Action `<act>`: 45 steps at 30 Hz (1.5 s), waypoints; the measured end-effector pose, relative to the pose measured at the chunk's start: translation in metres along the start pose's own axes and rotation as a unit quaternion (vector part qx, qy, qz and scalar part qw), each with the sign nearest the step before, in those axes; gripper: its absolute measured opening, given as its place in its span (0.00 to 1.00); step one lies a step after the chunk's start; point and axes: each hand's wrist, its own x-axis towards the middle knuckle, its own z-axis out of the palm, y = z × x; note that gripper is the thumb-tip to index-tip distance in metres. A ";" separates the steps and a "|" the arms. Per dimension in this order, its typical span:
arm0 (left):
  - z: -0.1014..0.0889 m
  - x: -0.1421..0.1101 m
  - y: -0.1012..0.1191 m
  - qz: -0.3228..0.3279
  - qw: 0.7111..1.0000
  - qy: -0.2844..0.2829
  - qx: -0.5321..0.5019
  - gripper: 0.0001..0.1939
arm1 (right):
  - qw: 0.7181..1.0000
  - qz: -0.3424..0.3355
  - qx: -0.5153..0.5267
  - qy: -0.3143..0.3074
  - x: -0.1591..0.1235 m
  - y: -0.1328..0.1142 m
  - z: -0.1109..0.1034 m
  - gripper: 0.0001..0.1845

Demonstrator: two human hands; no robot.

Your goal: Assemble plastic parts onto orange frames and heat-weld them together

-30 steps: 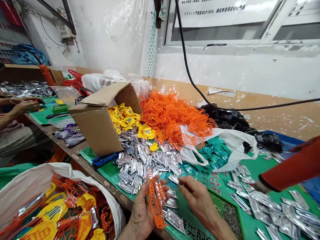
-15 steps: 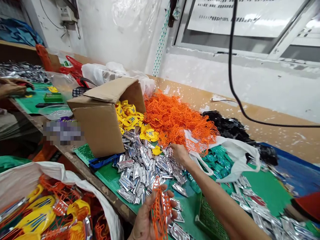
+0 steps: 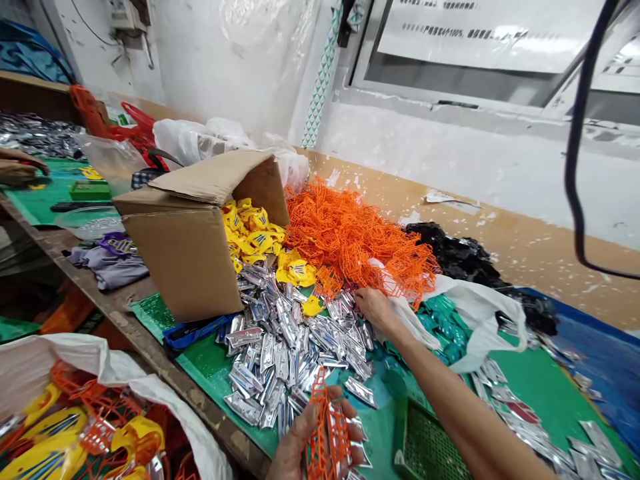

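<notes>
A long bench with a green mat (image 3: 543,390) runs across the view, heaped with parts. A white sack (image 3: 75,353) of mixed yellow and orange pieces sits at 7 o'clock, and a tipped cardboard box (image 3: 180,260) lies at 9 o'clock. Yellow pieces (image 3: 253,227) spill from the box's mouth, with orange mesh (image 3: 350,243) beside them at 12 o'clock and silver packets (image 3: 285,347) in front. A green basket (image 3: 425,443) sits at 5 o'clock.

The hands are well apart. The left hand (image 3: 300,450), at 6 o'clock, curls around an orange frame (image 3: 325,433) that stands upright in its grip. The right hand (image 3: 375,308) reaches out empty, its fingers at the packets' edge, just beside the mesh. A co-worker's hand (image 3: 17,170) shows at 10 o'clock.
</notes>
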 end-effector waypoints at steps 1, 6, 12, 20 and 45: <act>-0.001 0.000 0.000 0.001 1.000 -0.004 0.003 0.19 | 1.000 0.014 0.002 0.001 0.002 -0.004 0.002 0.16; -0.001 0.002 0.002 0.007 1.000 0.001 0.015 0.18 | 0.996 0.089 0.021 0.000 0.015 -0.024 0.016 0.17; -0.001 0.004 0.003 0.006 1.000 0.002 0.020 0.17 | 0.987 0.149 0.063 -0.020 0.026 -0.030 0.021 0.18; -0.002 0.005 0.001 0.016 1.000 0.014 0.022 0.19 | 0.976 0.168 0.141 -0.012 0.026 -0.027 0.018 0.17; 0.023 -0.038 0.017 0.135 0.977 0.090 0.137 0.31 | 0.715 -0.017 0.676 -0.177 -0.173 -0.052 -0.036 0.15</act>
